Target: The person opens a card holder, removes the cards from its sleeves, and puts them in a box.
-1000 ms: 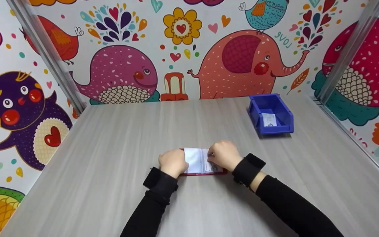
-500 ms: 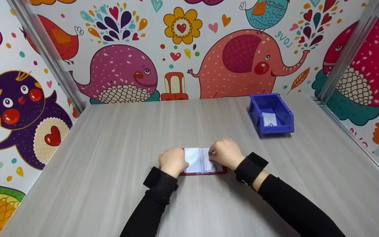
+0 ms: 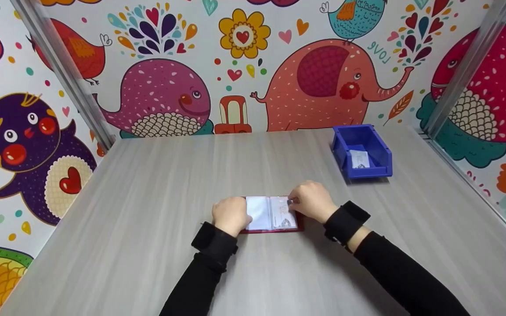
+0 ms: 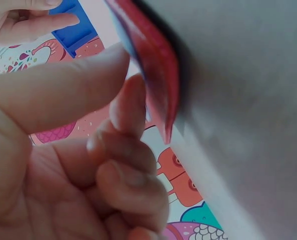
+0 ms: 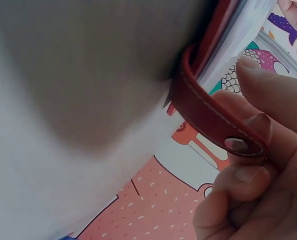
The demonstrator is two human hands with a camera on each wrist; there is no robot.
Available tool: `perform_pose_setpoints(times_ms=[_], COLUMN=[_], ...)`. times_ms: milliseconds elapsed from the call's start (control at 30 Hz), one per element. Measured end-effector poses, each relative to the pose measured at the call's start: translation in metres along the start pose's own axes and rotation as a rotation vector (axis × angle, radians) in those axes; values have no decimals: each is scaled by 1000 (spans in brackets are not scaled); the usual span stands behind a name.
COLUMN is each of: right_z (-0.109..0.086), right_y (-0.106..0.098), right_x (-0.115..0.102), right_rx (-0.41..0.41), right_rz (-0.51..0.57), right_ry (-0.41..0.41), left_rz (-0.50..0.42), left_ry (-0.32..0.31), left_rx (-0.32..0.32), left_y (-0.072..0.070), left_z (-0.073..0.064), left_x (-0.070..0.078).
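A red card holder (image 3: 273,231) with clear sleeves lies open on the table. A pale printed card (image 3: 283,215) shows in its right-hand sleeve; the left page (image 3: 257,213) looks bluish white. My left hand (image 3: 230,216) pinches the left edge, thumb on the inner side; the red cover (image 4: 161,65) tilts up there. My right hand (image 3: 312,201) is at the right edge, fingers loosely bent. In the right wrist view, a red strap (image 5: 203,107) with a metal snap (image 5: 236,144) crosses in front of those fingers, and the thumb stays apart from it.
At the back right of the table (image 3: 169,184) stands a blue bin (image 3: 369,172) with a white card (image 3: 359,159) in it. Cartoon-printed walls (image 3: 240,79) close off the back and both sides, with metal posts (image 3: 66,74) at the corners.
My right hand has slid right, off the middle of the card to the holder's right edge, so more of the card shows. My left hand has kept its place.
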State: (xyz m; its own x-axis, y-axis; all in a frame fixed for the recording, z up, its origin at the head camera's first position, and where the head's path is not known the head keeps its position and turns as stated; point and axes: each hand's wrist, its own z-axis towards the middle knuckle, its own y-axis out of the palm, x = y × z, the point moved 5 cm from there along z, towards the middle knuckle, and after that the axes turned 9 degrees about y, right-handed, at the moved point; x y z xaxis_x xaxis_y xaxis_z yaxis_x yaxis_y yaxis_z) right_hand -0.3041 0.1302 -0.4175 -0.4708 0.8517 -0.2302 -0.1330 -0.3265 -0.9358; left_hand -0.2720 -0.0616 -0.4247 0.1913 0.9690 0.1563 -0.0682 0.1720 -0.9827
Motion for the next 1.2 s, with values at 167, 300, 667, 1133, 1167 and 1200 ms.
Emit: perform_pose_setpoints(times_ms=[167,300,667,1133,1167,1200], right_z=[-2,-3,-4,-1,-1,-1], right_y=[0,0,5,7,7,7], right_x=[5,6,6,9,9,9], right_rx=[-6,0,-24,-82,-82,-80], right_rz=[4,-8,-28,11,12,10], right_ry=[-1,-19,-41,18,15,11], left_rz=[-3,-15,-36,-25,-26,-25], left_ry=[-2,-1,3,7,6,5], left_rx=[2,-1,0,-11,-10,-9], left_y=[0,0,0,-1,-1,-1], left_z=[0,0,0,0,0,0], left_x=[0,0,-1,-2,-2,-2])
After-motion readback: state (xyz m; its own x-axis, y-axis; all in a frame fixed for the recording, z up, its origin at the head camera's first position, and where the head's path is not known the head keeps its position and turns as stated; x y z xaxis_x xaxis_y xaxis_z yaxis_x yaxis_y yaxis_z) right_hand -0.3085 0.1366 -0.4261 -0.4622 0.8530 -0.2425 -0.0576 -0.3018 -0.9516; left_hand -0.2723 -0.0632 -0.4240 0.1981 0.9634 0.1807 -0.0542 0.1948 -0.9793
